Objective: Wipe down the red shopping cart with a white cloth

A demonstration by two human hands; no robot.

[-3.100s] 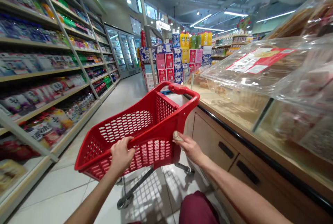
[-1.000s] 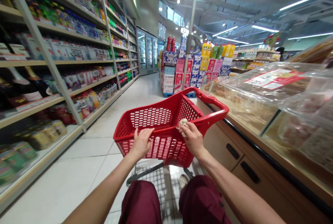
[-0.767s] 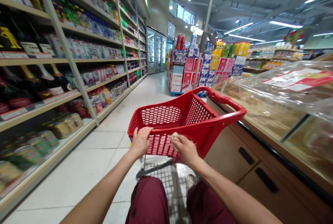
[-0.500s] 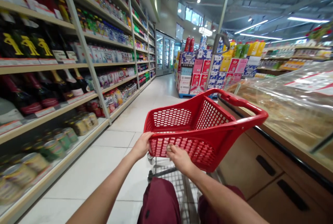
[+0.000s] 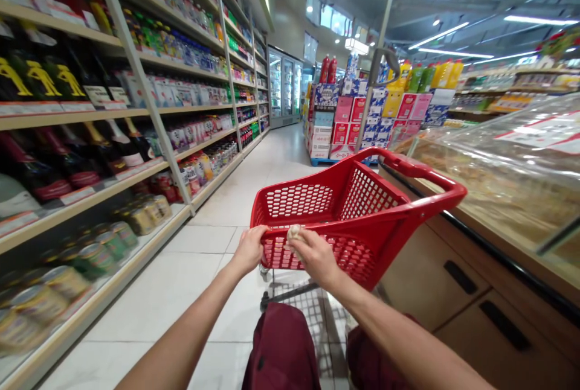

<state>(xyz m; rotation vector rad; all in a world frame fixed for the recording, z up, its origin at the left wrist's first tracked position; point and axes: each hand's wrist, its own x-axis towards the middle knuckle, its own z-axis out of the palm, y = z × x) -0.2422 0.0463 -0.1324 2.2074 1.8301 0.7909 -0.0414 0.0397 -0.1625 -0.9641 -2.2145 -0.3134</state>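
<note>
Red trolley basket (image 5: 344,209), near rim gripped by left hand (image 5: 248,249); right hand (image 5: 315,255) rests there, pinching pale wad (image 5: 293,232). Step: wheeling along aisle; next, steady steering.

Open tiled aisle (image 5: 254,185) ahead: free passage between shelving (image 5: 136,118) along left edge and wooden counter (image 5: 457,269) along right edge. Red cart (image 5: 344,215) fills right half of aisle, close beside counter front; floor left of cart open. Far end: stacked boxes (image 5: 344,127) narrow aisle beside pole (image 5: 385,46).
</note>
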